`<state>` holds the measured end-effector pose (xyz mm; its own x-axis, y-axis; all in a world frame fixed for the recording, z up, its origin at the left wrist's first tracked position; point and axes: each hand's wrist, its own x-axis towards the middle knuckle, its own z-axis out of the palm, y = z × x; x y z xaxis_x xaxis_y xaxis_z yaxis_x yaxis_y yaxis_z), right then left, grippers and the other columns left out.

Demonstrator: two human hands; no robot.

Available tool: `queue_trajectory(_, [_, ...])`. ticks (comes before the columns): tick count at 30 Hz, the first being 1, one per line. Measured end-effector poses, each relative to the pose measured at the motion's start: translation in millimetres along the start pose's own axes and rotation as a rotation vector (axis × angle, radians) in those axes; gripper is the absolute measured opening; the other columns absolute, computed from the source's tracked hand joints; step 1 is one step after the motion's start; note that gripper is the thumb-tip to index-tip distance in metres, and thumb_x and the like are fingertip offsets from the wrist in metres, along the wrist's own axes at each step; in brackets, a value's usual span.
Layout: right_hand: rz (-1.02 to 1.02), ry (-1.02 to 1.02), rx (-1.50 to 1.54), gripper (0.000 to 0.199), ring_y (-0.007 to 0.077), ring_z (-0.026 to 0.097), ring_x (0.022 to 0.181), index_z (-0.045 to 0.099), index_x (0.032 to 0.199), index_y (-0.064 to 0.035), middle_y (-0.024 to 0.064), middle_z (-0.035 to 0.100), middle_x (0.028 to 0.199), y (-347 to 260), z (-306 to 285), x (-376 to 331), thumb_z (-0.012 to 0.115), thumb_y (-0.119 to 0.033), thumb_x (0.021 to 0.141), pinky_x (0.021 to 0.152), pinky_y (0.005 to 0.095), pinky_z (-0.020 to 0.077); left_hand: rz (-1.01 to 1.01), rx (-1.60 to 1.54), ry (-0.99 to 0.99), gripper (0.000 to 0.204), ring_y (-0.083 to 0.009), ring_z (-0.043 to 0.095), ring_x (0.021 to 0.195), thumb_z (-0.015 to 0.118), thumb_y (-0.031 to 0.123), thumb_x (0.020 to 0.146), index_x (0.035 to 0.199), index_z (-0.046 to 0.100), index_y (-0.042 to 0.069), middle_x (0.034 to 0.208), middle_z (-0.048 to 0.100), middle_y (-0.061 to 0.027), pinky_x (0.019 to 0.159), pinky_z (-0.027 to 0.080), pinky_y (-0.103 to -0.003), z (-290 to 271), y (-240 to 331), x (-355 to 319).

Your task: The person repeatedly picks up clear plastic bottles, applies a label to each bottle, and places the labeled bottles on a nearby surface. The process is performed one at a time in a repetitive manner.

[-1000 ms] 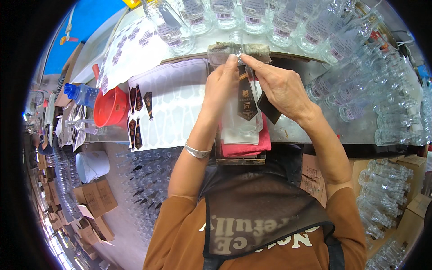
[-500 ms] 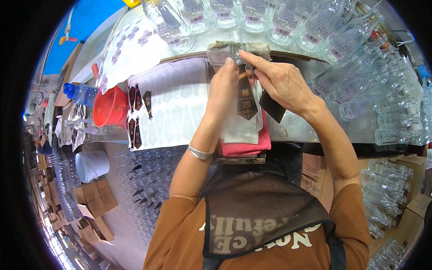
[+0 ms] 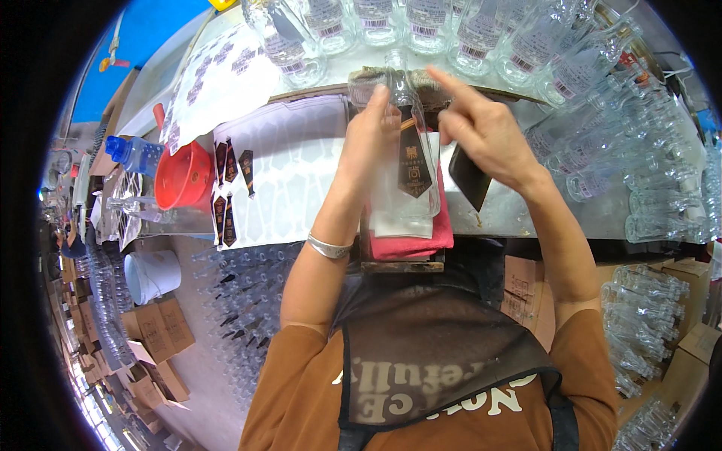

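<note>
A clear glass bottle (image 3: 430,194) lies on its back with its neck pointing away from me. On its front is a dark tie-shaped label (image 3: 413,154) with gold print. My left hand (image 3: 366,139) is closed around the bottle's left side, the thumb along its shoulder. To the right of the bottle, apart from it, is my right hand (image 3: 489,131). Its index finger points outward while the other fingers curl over a dark flat piece (image 3: 470,179), like a scraper. Beneath the bottle are a white sheet and a red cloth (image 3: 412,246); a rolled grey cloth (image 3: 432,84) supports the neck.
Left of the bottle lies a label sheet (image 3: 293,169) with a few dark labels still on it. Beyond it are a red bucket (image 3: 183,177) and a blue-capped plastic bottle (image 3: 139,156). Labelled glass bottles (image 3: 427,34) line the far edge; more bottles (image 3: 662,184) crowd the right side.
My right hand has lifted off the bottle's label and neck and shifted right, carrying the dark flat piece. My left hand stays on the bottle.
</note>
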<state>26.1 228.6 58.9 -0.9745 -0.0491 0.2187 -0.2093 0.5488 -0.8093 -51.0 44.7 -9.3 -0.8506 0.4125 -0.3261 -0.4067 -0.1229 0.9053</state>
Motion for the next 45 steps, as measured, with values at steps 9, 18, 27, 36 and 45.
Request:
queue_trajectory(9, [0.528, 0.22, 1.089, 0.037, 0.0074, 0.061, 0.08, 0.062, 0.128, -0.0004, 0.0035, 0.067, 0.099, 47, 5, -21, 0.054, -0.029, 0.106, 0.068, 0.0236, 0.0517, 0.187, 0.223, 0.087, 0.055, -0.0056, 0.047, 0.06, 0.059, 0.056, 0.098, 0.077, 0.059, 0.005, 0.069, 0.053, 0.0035, 0.054, 0.039, -0.025, 3, -7, 9])
queue_trajectory(18, [0.182, 0.326, 0.58, 0.035, 0.0115, 0.063, 0.098, 0.064, 0.124, 0.003, 0.0078, 0.069, 0.111, 29, 13, 6, 0.066, -0.012, 0.092, 0.089, 0.0265, 0.0511, 0.219, 0.138, 0.047, 0.05, -0.0045, 0.054, 0.078, 0.059, 0.048, 0.101, 0.107, 0.065, -0.002, 0.089, 0.064, -0.0003, 0.067, 0.043, -0.02, 11, -5, -19])
queue_trajectory(27, [-0.034, 0.403, 0.039, 0.033, 0.0158, 0.069, 0.084, 0.07, 0.116, -0.0006, 0.0132, 0.074, 0.103, 17, 15, 28, 0.066, -0.015, 0.086, 0.077, 0.0286, 0.0549, 0.231, 0.064, -0.005, 0.044, -0.0062, 0.06, 0.085, 0.064, 0.04, 0.1, 0.108, 0.064, -0.004, 0.098, 0.069, -0.0052, 0.074, 0.047, -0.021, 11, -3, -20])
queue_trajectory(36, [-0.209, 0.369, 0.054, 0.024, 0.0211, 0.07, 0.086, 0.069, 0.11, -0.0015, 0.012, 0.071, 0.101, -2, 13, 5, 0.063, -0.003, 0.087, 0.078, 0.0328, 0.0562, 0.098, -0.12, -0.028, 0.059, -0.0133, 0.064, 0.094, 0.06, 0.051, 0.101, 0.12, 0.061, -0.005, 0.112, 0.069, -0.0104, 0.081, 0.049, -0.024, -3, -12, -15])
queue_trajectory(45, [-0.527, 0.26, -0.169, 0.026, 0.0278, 0.065, 0.092, 0.068, 0.095, -0.0039, 0.0087, 0.068, 0.098, -14, 6, -5, 0.069, 0.007, 0.071, 0.079, 0.0369, 0.0538, 0.172, -0.048, 0.032, 0.075, -0.0324, 0.062, 0.121, 0.048, 0.059, 0.103, 0.135, 0.05, -0.009, 0.132, 0.06, -0.0242, 0.104, 0.048, -0.04, -1, 3, -31])
